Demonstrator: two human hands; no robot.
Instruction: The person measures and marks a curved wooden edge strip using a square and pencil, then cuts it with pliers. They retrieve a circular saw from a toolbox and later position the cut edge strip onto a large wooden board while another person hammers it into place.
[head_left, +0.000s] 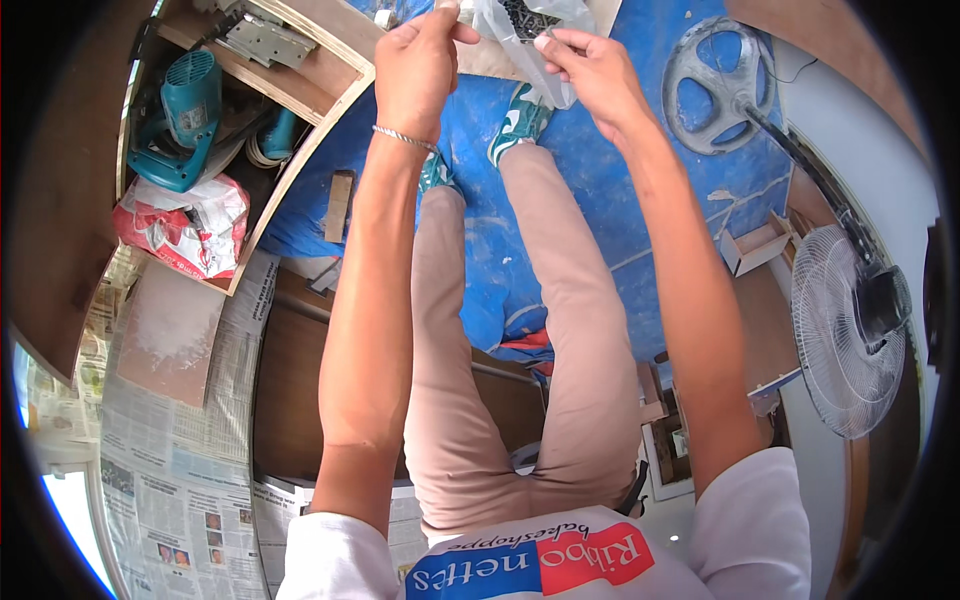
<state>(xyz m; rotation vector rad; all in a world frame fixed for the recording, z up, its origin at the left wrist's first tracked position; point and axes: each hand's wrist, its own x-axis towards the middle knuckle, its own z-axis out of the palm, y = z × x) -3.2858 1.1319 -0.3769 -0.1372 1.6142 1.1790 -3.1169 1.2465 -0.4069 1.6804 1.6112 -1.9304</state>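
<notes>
At the top edge of the head view, a clear plastic bag (578,14) with small dark pieces, perhaps screws, hangs between my hands. My right hand (590,75) pinches its right side between thumb and fingers. My left hand (420,60), with a twisted bracelet at the wrist, is closed at the bag's left side; its fingertips meet pale film at the frame's edge, partly cut off. Behind the bag lies a light wooden board (487,62), above my teal shoes (522,118). Both arms are stretched forward over my legs.
Left, a plywood cabinet holds a teal power tool (190,110), metal hardware (268,40) and a red-white plastic bag (190,225). Newspaper (175,490) lies below it. Blue sheeting (600,200) covers the floor. A standing fan (850,330) with a round base (718,88) lies at right.
</notes>
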